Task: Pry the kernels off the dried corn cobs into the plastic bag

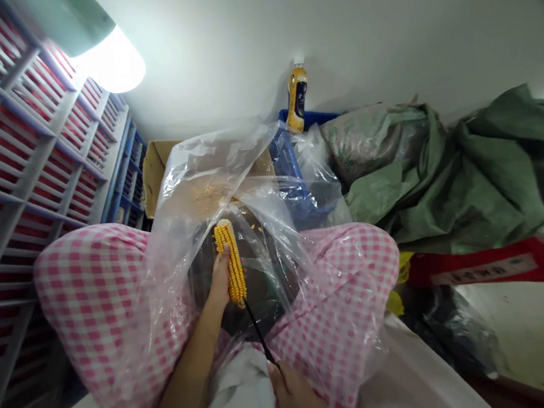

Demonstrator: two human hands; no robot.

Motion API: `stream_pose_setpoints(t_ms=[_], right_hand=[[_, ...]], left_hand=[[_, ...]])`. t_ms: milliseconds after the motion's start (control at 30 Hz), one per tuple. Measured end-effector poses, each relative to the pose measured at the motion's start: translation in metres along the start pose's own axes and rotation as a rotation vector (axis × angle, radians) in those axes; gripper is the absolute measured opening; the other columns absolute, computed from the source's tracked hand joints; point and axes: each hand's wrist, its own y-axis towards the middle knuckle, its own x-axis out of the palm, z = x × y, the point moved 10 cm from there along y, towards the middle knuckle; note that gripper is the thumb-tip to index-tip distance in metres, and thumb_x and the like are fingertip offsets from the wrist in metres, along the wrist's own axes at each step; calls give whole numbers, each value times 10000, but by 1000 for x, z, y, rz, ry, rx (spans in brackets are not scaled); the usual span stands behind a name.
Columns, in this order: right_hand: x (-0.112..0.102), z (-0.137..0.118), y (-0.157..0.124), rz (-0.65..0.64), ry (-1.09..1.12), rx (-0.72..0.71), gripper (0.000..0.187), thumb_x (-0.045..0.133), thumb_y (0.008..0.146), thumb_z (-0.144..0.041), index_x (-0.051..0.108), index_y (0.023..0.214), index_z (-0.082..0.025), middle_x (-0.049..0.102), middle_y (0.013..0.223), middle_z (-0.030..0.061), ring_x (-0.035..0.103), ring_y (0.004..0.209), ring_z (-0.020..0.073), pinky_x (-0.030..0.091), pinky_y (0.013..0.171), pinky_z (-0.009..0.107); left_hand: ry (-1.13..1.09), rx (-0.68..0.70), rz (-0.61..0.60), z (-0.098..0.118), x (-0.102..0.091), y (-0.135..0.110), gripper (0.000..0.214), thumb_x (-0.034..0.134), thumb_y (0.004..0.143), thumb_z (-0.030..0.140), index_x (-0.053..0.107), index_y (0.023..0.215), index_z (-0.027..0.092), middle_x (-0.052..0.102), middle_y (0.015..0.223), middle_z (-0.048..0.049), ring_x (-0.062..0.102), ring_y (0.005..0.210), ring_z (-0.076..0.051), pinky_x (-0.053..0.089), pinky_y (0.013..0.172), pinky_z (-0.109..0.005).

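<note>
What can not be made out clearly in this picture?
- Head view, right hand, holding the black tool: cut off by the bottom edge.
- Head view, tool tip: hidden by the corn cob in the left hand.
- Head view, bottle label: too small to read.
- Head view, bag bottom: blurred by creased plastic.

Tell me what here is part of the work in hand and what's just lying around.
In use: corn cob in left hand, black rod in right hand, clear bag.
Lying about: yellow bottle, green sacks, cardboard box, blue crate.
</note>
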Motion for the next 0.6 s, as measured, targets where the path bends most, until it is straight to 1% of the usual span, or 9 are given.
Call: stream_pose_setpoints(t_ms=[100, 200, 267, 333, 433, 500, 600], right_hand=[[5, -3, 2, -63, -45, 29, 416, 270, 979, -300, 625, 1111, -126, 665, 1138, 162, 608, 1092, 236, 422, 925, 327], [3, -8, 1, -67, -150, 83, 418, 262, 982, -282, 582, 1173, -92, 650, 1144, 204, 601, 1102, 278, 423, 918, 383], [2, -14, 0, -62, -175, 86, 407, 270, 982, -282, 575, 1168, -86, 658, 1108, 215, 612, 1078, 289, 432, 896, 395], [1, -17, 0, -69, -106, 81, 402, 258, 987, -298, 593, 1099, -105, 695, 981, 180, 653, 975, 260, 459, 839, 361], [5, -15, 2, -140, 71, 92, 433, 215, 995, -320, 607, 951, -140, 690, 751, 83, 670, 756, 183, 481, 727, 282], [4, -13, 6, -155, 129, 79, 424, 233, 996, -327, 602, 883, -151, 674, 733, 49, 655, 739, 150, 473, 726, 249], [5, -7, 12, -154, 128, 79, 403, 281, 993, -378, 596, 885, -151, 665, 747, 39, 649, 759, 142, 465, 733, 235]], left_hand=[[32, 21, -5, 1, 0, 1, 435, 599, 771, 558, 581, 932, 155, 601, 576, 7, 611, 459, -146, 461, 405, -218], [-1, -35, 0, -4, -1, 1, 436, 556, 796, 571, 597, 904, 150, 596, 568, 2, 582, 422, -136, 453, 386, -225], [-21, -70, 23, -7, -4, 2, 459, 511, 814, 588, 607, 876, 143, 597, 567, -6, 564, 402, -132, 455, 379, -236], [-7, -46, 39, -5, -6, 2, 460, 500, 819, 587, 606, 869, 142, 597, 569, -5, 555, 393, -128, 455, 375, -237], [42, 47, 28, 2, -6, 4, 440, 559, 784, 582, 582, 890, 155, 582, 563, 17, 556, 398, -123, 442, 378, -220], [64, 78, 21, 3, -5, 4, 460, 589, 752, 596, 563, 902, 162, 575, 569, 27, 561, 407, -123, 435, 381, -215], [85, 93, 34, 1, -7, 6, 487, 598, 735, 611, 548, 930, 167, 574, 593, 33, 570, 421, -124, 440, 394, -218]])
